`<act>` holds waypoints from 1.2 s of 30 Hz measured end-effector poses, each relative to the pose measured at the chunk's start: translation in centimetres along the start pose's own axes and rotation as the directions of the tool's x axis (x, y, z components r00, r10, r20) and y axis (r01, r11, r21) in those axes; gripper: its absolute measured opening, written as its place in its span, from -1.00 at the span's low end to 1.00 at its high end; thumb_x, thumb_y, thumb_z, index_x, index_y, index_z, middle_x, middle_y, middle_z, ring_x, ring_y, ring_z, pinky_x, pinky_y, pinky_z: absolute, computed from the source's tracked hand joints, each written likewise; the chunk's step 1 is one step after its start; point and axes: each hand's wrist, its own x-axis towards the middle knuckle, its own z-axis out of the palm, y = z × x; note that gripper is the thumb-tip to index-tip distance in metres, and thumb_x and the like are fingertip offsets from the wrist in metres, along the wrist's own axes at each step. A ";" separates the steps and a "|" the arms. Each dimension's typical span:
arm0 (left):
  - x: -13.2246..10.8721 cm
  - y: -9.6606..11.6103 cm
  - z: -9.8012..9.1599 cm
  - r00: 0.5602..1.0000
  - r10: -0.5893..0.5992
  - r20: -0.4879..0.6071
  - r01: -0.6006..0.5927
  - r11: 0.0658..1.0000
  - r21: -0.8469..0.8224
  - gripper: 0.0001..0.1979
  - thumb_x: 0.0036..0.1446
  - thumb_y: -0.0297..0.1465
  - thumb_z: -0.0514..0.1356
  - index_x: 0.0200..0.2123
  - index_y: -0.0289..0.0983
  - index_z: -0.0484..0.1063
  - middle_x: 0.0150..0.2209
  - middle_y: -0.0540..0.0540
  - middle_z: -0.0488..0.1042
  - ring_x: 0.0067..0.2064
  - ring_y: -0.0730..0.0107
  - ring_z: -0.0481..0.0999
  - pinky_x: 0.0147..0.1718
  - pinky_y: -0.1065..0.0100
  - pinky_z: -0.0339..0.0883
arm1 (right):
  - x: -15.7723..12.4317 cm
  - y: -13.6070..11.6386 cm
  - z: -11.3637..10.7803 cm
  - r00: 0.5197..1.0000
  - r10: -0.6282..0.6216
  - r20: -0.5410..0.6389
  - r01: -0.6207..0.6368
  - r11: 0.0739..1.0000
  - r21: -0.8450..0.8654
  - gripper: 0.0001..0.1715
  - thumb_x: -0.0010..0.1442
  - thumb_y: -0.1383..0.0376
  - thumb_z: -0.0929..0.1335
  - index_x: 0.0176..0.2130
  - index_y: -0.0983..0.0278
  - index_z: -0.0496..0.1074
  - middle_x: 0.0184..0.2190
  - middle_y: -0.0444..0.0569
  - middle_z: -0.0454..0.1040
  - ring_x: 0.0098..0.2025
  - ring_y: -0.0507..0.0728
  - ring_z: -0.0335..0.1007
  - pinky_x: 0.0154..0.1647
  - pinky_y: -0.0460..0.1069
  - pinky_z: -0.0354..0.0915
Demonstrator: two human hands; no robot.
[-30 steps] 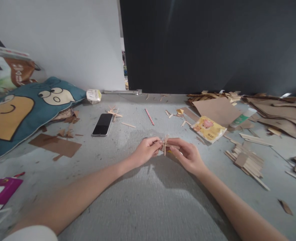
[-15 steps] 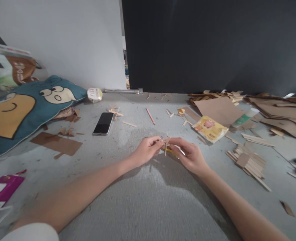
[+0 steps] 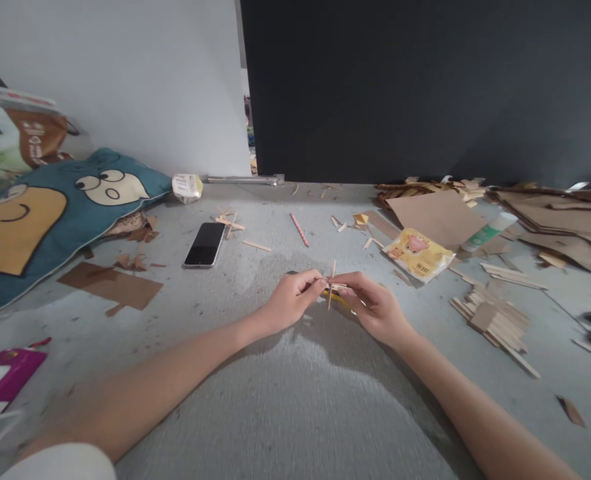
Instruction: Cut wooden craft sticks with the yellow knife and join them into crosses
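Observation:
Thin wooden sticks [image 3: 331, 285], one of them nearly upright and crossing the others, are held between both hands at the middle of the table. My left hand [image 3: 298, 297] pinches them from the left with thumb and forefinger. From the right, my right hand [image 3: 373, 303] closes its thumb and fingers on the same sticks. Something yellow [image 3: 341, 300] lies just beneath the fingertips and is mostly hidden. Beyond the hands is a red and white striped pencil-like stick [image 3: 299, 230].
A phone [image 3: 205, 245], crossed sticks [image 3: 230, 223] and a blue cushion [image 3: 95, 193] are to the left. On the right lie a yellow packet [image 3: 417, 255], a glue tube [image 3: 489, 232], a heap of sticks [image 3: 498, 323] and cardboard sheets [image 3: 565, 220]. A dark panel [image 3: 415, 87] stands behind.
The upright stick now leans slightly, and my right fingers have drawn a little closer together around the sticks. The whole view has shifted slightly.

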 end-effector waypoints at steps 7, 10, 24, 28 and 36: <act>0.2 -0.6 0.1 0.999 -0.030 0.019 0.031 0.997 -0.068 -0.59 0.39 -0.04 0.06 -0.38 -0.23 0.30 -0.52 0.08 0.23 -0.48 0.47 0.19 -0.44 0.39 0.02 | 0.0 -0.2 -0.1 1.000 -0.007 0.012 0.008 0.999 -0.047 -0.69 0.51 0.15 0.25 0.01 0.19 0.53 -0.18 0.05 0.67 -0.21 0.14 0.64 -0.25 -0.03 0.50; 0.1 -0.6 -0.1 0.999 -0.008 0.033 0.009 1.000 -0.001 -0.58 0.42 -0.06 0.03 -0.38 -0.22 0.29 -0.52 0.08 0.21 -0.49 0.46 0.18 -0.44 0.39 0.00 | -0.1 -0.1 -0.1 1.000 -0.023 0.008 0.023 0.998 -0.062 -0.72 0.50 0.24 0.25 0.04 0.16 0.52 -0.13 0.04 0.69 -0.14 0.13 0.67 -0.17 -0.02 0.53; 0.5 -1.7 -0.8 0.996 0.062 -0.062 -0.057 0.996 0.075 -0.65 0.43 -0.15 0.07 -0.31 -0.23 0.44 -0.48 0.05 0.28 -0.43 0.43 0.24 -0.37 0.39 0.08 | 0.1 -0.4 0.6 0.977 -0.048 -0.209 0.017 0.989 -0.148 -0.79 0.46 0.22 0.31 0.04 0.17 0.45 0.01 0.09 0.63 -0.02 0.18 0.61 -0.02 0.09 0.53; 0.6 -1.9 -0.7 0.998 0.015 -0.065 -0.015 1.000 0.009 -0.62 0.41 -0.08 0.10 -0.29 -0.24 0.48 -0.49 0.05 0.28 -0.46 0.45 0.24 -0.43 0.40 0.07 | 0.2 -0.4 0.7 0.974 -0.024 -0.227 -0.024 0.978 -0.208 -0.82 0.44 0.16 0.34 -0.10 0.18 0.50 -0.28 -0.01 0.61 -0.33 0.11 0.51 -0.27 0.01 0.46; 0.7 -1.0 0.4 0.996 -0.085 0.012 0.081 0.877 -0.474 -0.54 0.30 0.04 0.20 -0.02 -0.20 0.27 -0.43 0.05 0.47 -0.58 0.49 0.40 -0.57 0.41 0.22 | -0.4 0.0 1.4 0.949 -0.033 -0.315 -0.007 0.992 -0.124 -0.88 0.40 0.23 0.39 -0.13 0.16 0.56 -0.27 -0.03 0.70 -0.26 0.14 0.67 -0.22 0.02 0.54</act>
